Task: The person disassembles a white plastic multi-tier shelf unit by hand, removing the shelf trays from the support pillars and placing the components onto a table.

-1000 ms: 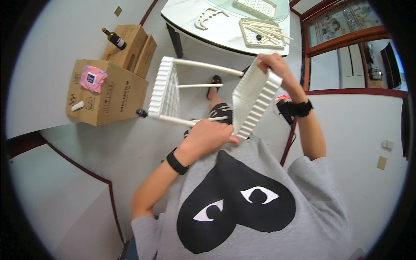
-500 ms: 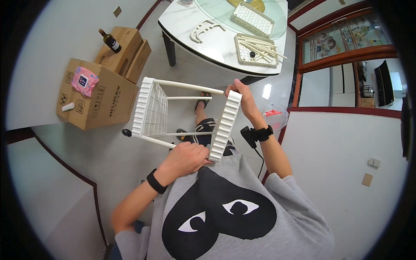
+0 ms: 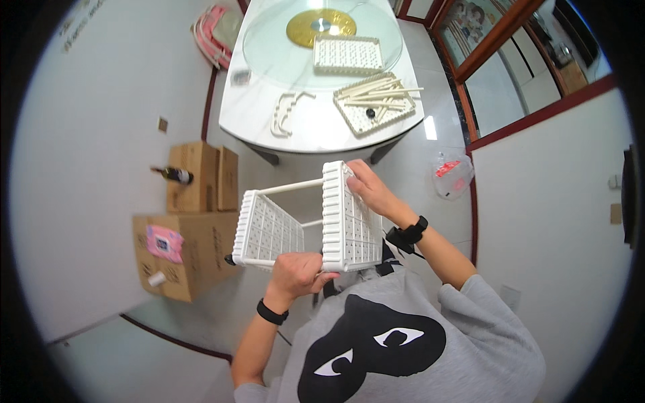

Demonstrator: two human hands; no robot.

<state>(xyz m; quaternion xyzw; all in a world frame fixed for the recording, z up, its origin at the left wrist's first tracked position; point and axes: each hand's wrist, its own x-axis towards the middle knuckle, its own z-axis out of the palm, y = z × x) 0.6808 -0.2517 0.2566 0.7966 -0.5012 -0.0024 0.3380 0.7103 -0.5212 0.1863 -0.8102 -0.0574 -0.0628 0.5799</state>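
Note:
In front of my body a white plastic shelf rack (image 3: 332, 218) lies on its side in the air. Its two grid-bottomed basket tiers are joined by pale rods. My left hand (image 3: 295, 274) is closed round the near rod, beside the corner of the right-hand tier. With my right hand (image 3: 373, 191) I grip that tier's far rim, the thumb over the grid side. A small black caster or foot (image 3: 230, 260) sticks out from the left tier's near corner. The rods' joints at the right tier are partly hidden by my hands.
Beyond the rack stands a marble-topped table (image 3: 252, 117), bearing a tray of loose rods (image 3: 379, 129), another white tray (image 3: 346, 70) and white curved pieces (image 3: 279, 115). Cardboard boxes (image 3: 211, 248) with a bottle (image 3: 176, 175) stand at left. A plastic bag (image 3: 451, 181) lies at right.
My view has swung, so the table now sits nearer the middle. The rack has tilted, showing the right tier's grid. My right hand's thumb now lies over that grid.

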